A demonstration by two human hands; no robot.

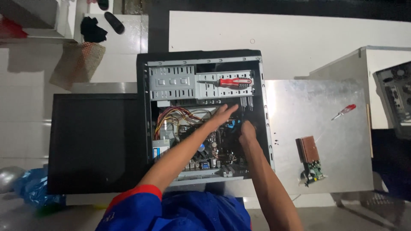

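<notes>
Red screwdriver [229, 82] lies loose on the drive cage of the open computer case [201, 60], above both hands; a knock could drop it onto the motherboard [209, 154]. Left hand [220, 114] flat, fingers spread; right hand [247, 130] curled near blue cables, grip unclear.

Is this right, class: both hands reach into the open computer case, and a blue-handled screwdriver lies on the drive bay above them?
Not quite. The head view shows the screwdriver on the drive bay has a red handle, not blue. Both the left hand and right hand do reach into the open computer case.

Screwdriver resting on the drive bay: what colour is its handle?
Red with black accents on the screwdriver, clearest in the head view.
</notes>
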